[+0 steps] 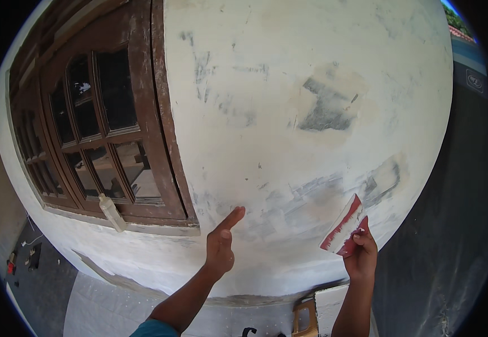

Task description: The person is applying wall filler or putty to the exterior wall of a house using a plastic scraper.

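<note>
In front of the pale painted wall (277, 33), my left hand (221, 244) is raised edge-on with its fingers stretched out and nothing in it. Its fingertips point up at the wall; whether they touch it I cannot tell. My right hand (363, 255) grips a thin, flat red putty spreader (343, 227) by its lower right side, thumb on the near face. A ragged white smear runs across the spreader. Behind and above it, the wall carries grey and whitish patches, among them a dark grey bare patch (325, 109) and a smaller scuffed one (383, 181).
A brown wooden window (95, 140) with glass panes is on the left. On its sill leans a clear bottle (111, 212). Below are a pale spattered ground sheet (115, 309), a tan plastic stool (304, 317) and a white board (331, 303). A dark surface (452, 224) lies right.
</note>
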Demonstrator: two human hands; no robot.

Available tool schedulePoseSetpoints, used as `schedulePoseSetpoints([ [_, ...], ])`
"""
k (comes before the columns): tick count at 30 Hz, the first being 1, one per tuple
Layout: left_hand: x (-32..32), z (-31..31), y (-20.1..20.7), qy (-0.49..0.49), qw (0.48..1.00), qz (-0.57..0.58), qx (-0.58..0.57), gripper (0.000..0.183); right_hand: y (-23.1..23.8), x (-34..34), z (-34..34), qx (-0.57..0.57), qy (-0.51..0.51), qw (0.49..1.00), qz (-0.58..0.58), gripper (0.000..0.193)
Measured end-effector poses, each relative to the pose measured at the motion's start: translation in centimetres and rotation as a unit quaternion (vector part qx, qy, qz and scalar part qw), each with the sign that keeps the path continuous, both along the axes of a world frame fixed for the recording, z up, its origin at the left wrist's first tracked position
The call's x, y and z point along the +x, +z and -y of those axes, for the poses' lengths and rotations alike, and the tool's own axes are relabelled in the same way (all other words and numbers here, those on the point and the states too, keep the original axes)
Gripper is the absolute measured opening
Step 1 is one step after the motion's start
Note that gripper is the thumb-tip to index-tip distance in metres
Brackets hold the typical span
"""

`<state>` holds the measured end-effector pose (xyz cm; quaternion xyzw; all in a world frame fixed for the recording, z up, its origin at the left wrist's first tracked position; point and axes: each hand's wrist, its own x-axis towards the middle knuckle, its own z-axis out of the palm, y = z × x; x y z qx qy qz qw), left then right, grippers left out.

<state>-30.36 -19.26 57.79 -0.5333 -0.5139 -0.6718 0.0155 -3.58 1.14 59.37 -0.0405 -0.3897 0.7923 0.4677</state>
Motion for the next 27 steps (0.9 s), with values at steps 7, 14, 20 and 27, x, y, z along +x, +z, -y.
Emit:
schedulePoseSetpoints([
  [7, -11.8, 4.2, 15.1, 0.07, 0.975, -0.168, 0.131, 0.066, 20.0, -12.6, 6.2, 0.211, -0.075, 0.975, -0.003, 0.027],
  [14, -16.3, 3.3, 18.6, 0.105, 0.94, -0.28, 0.162, 0.068, 29.5, -17.6, 11.8, 0.468, -0.27, 0.828, 0.15, 0.022],
  [20, -17.2, 1.8, 17.6, 0.186, 0.896, -0.359, 0.185, 0.078, 31.0, -19.6, 12.7, 0.647, -0.537, 0.509, 0.185, 0.021],
  [27, -16.2, 2.1, 18.0, 0.163, 0.905, -0.342, 0.196, 0.085, 22.3, -24.5, 10.0, 0.758, -0.6, 0.198, 0.162, 0.048],
])
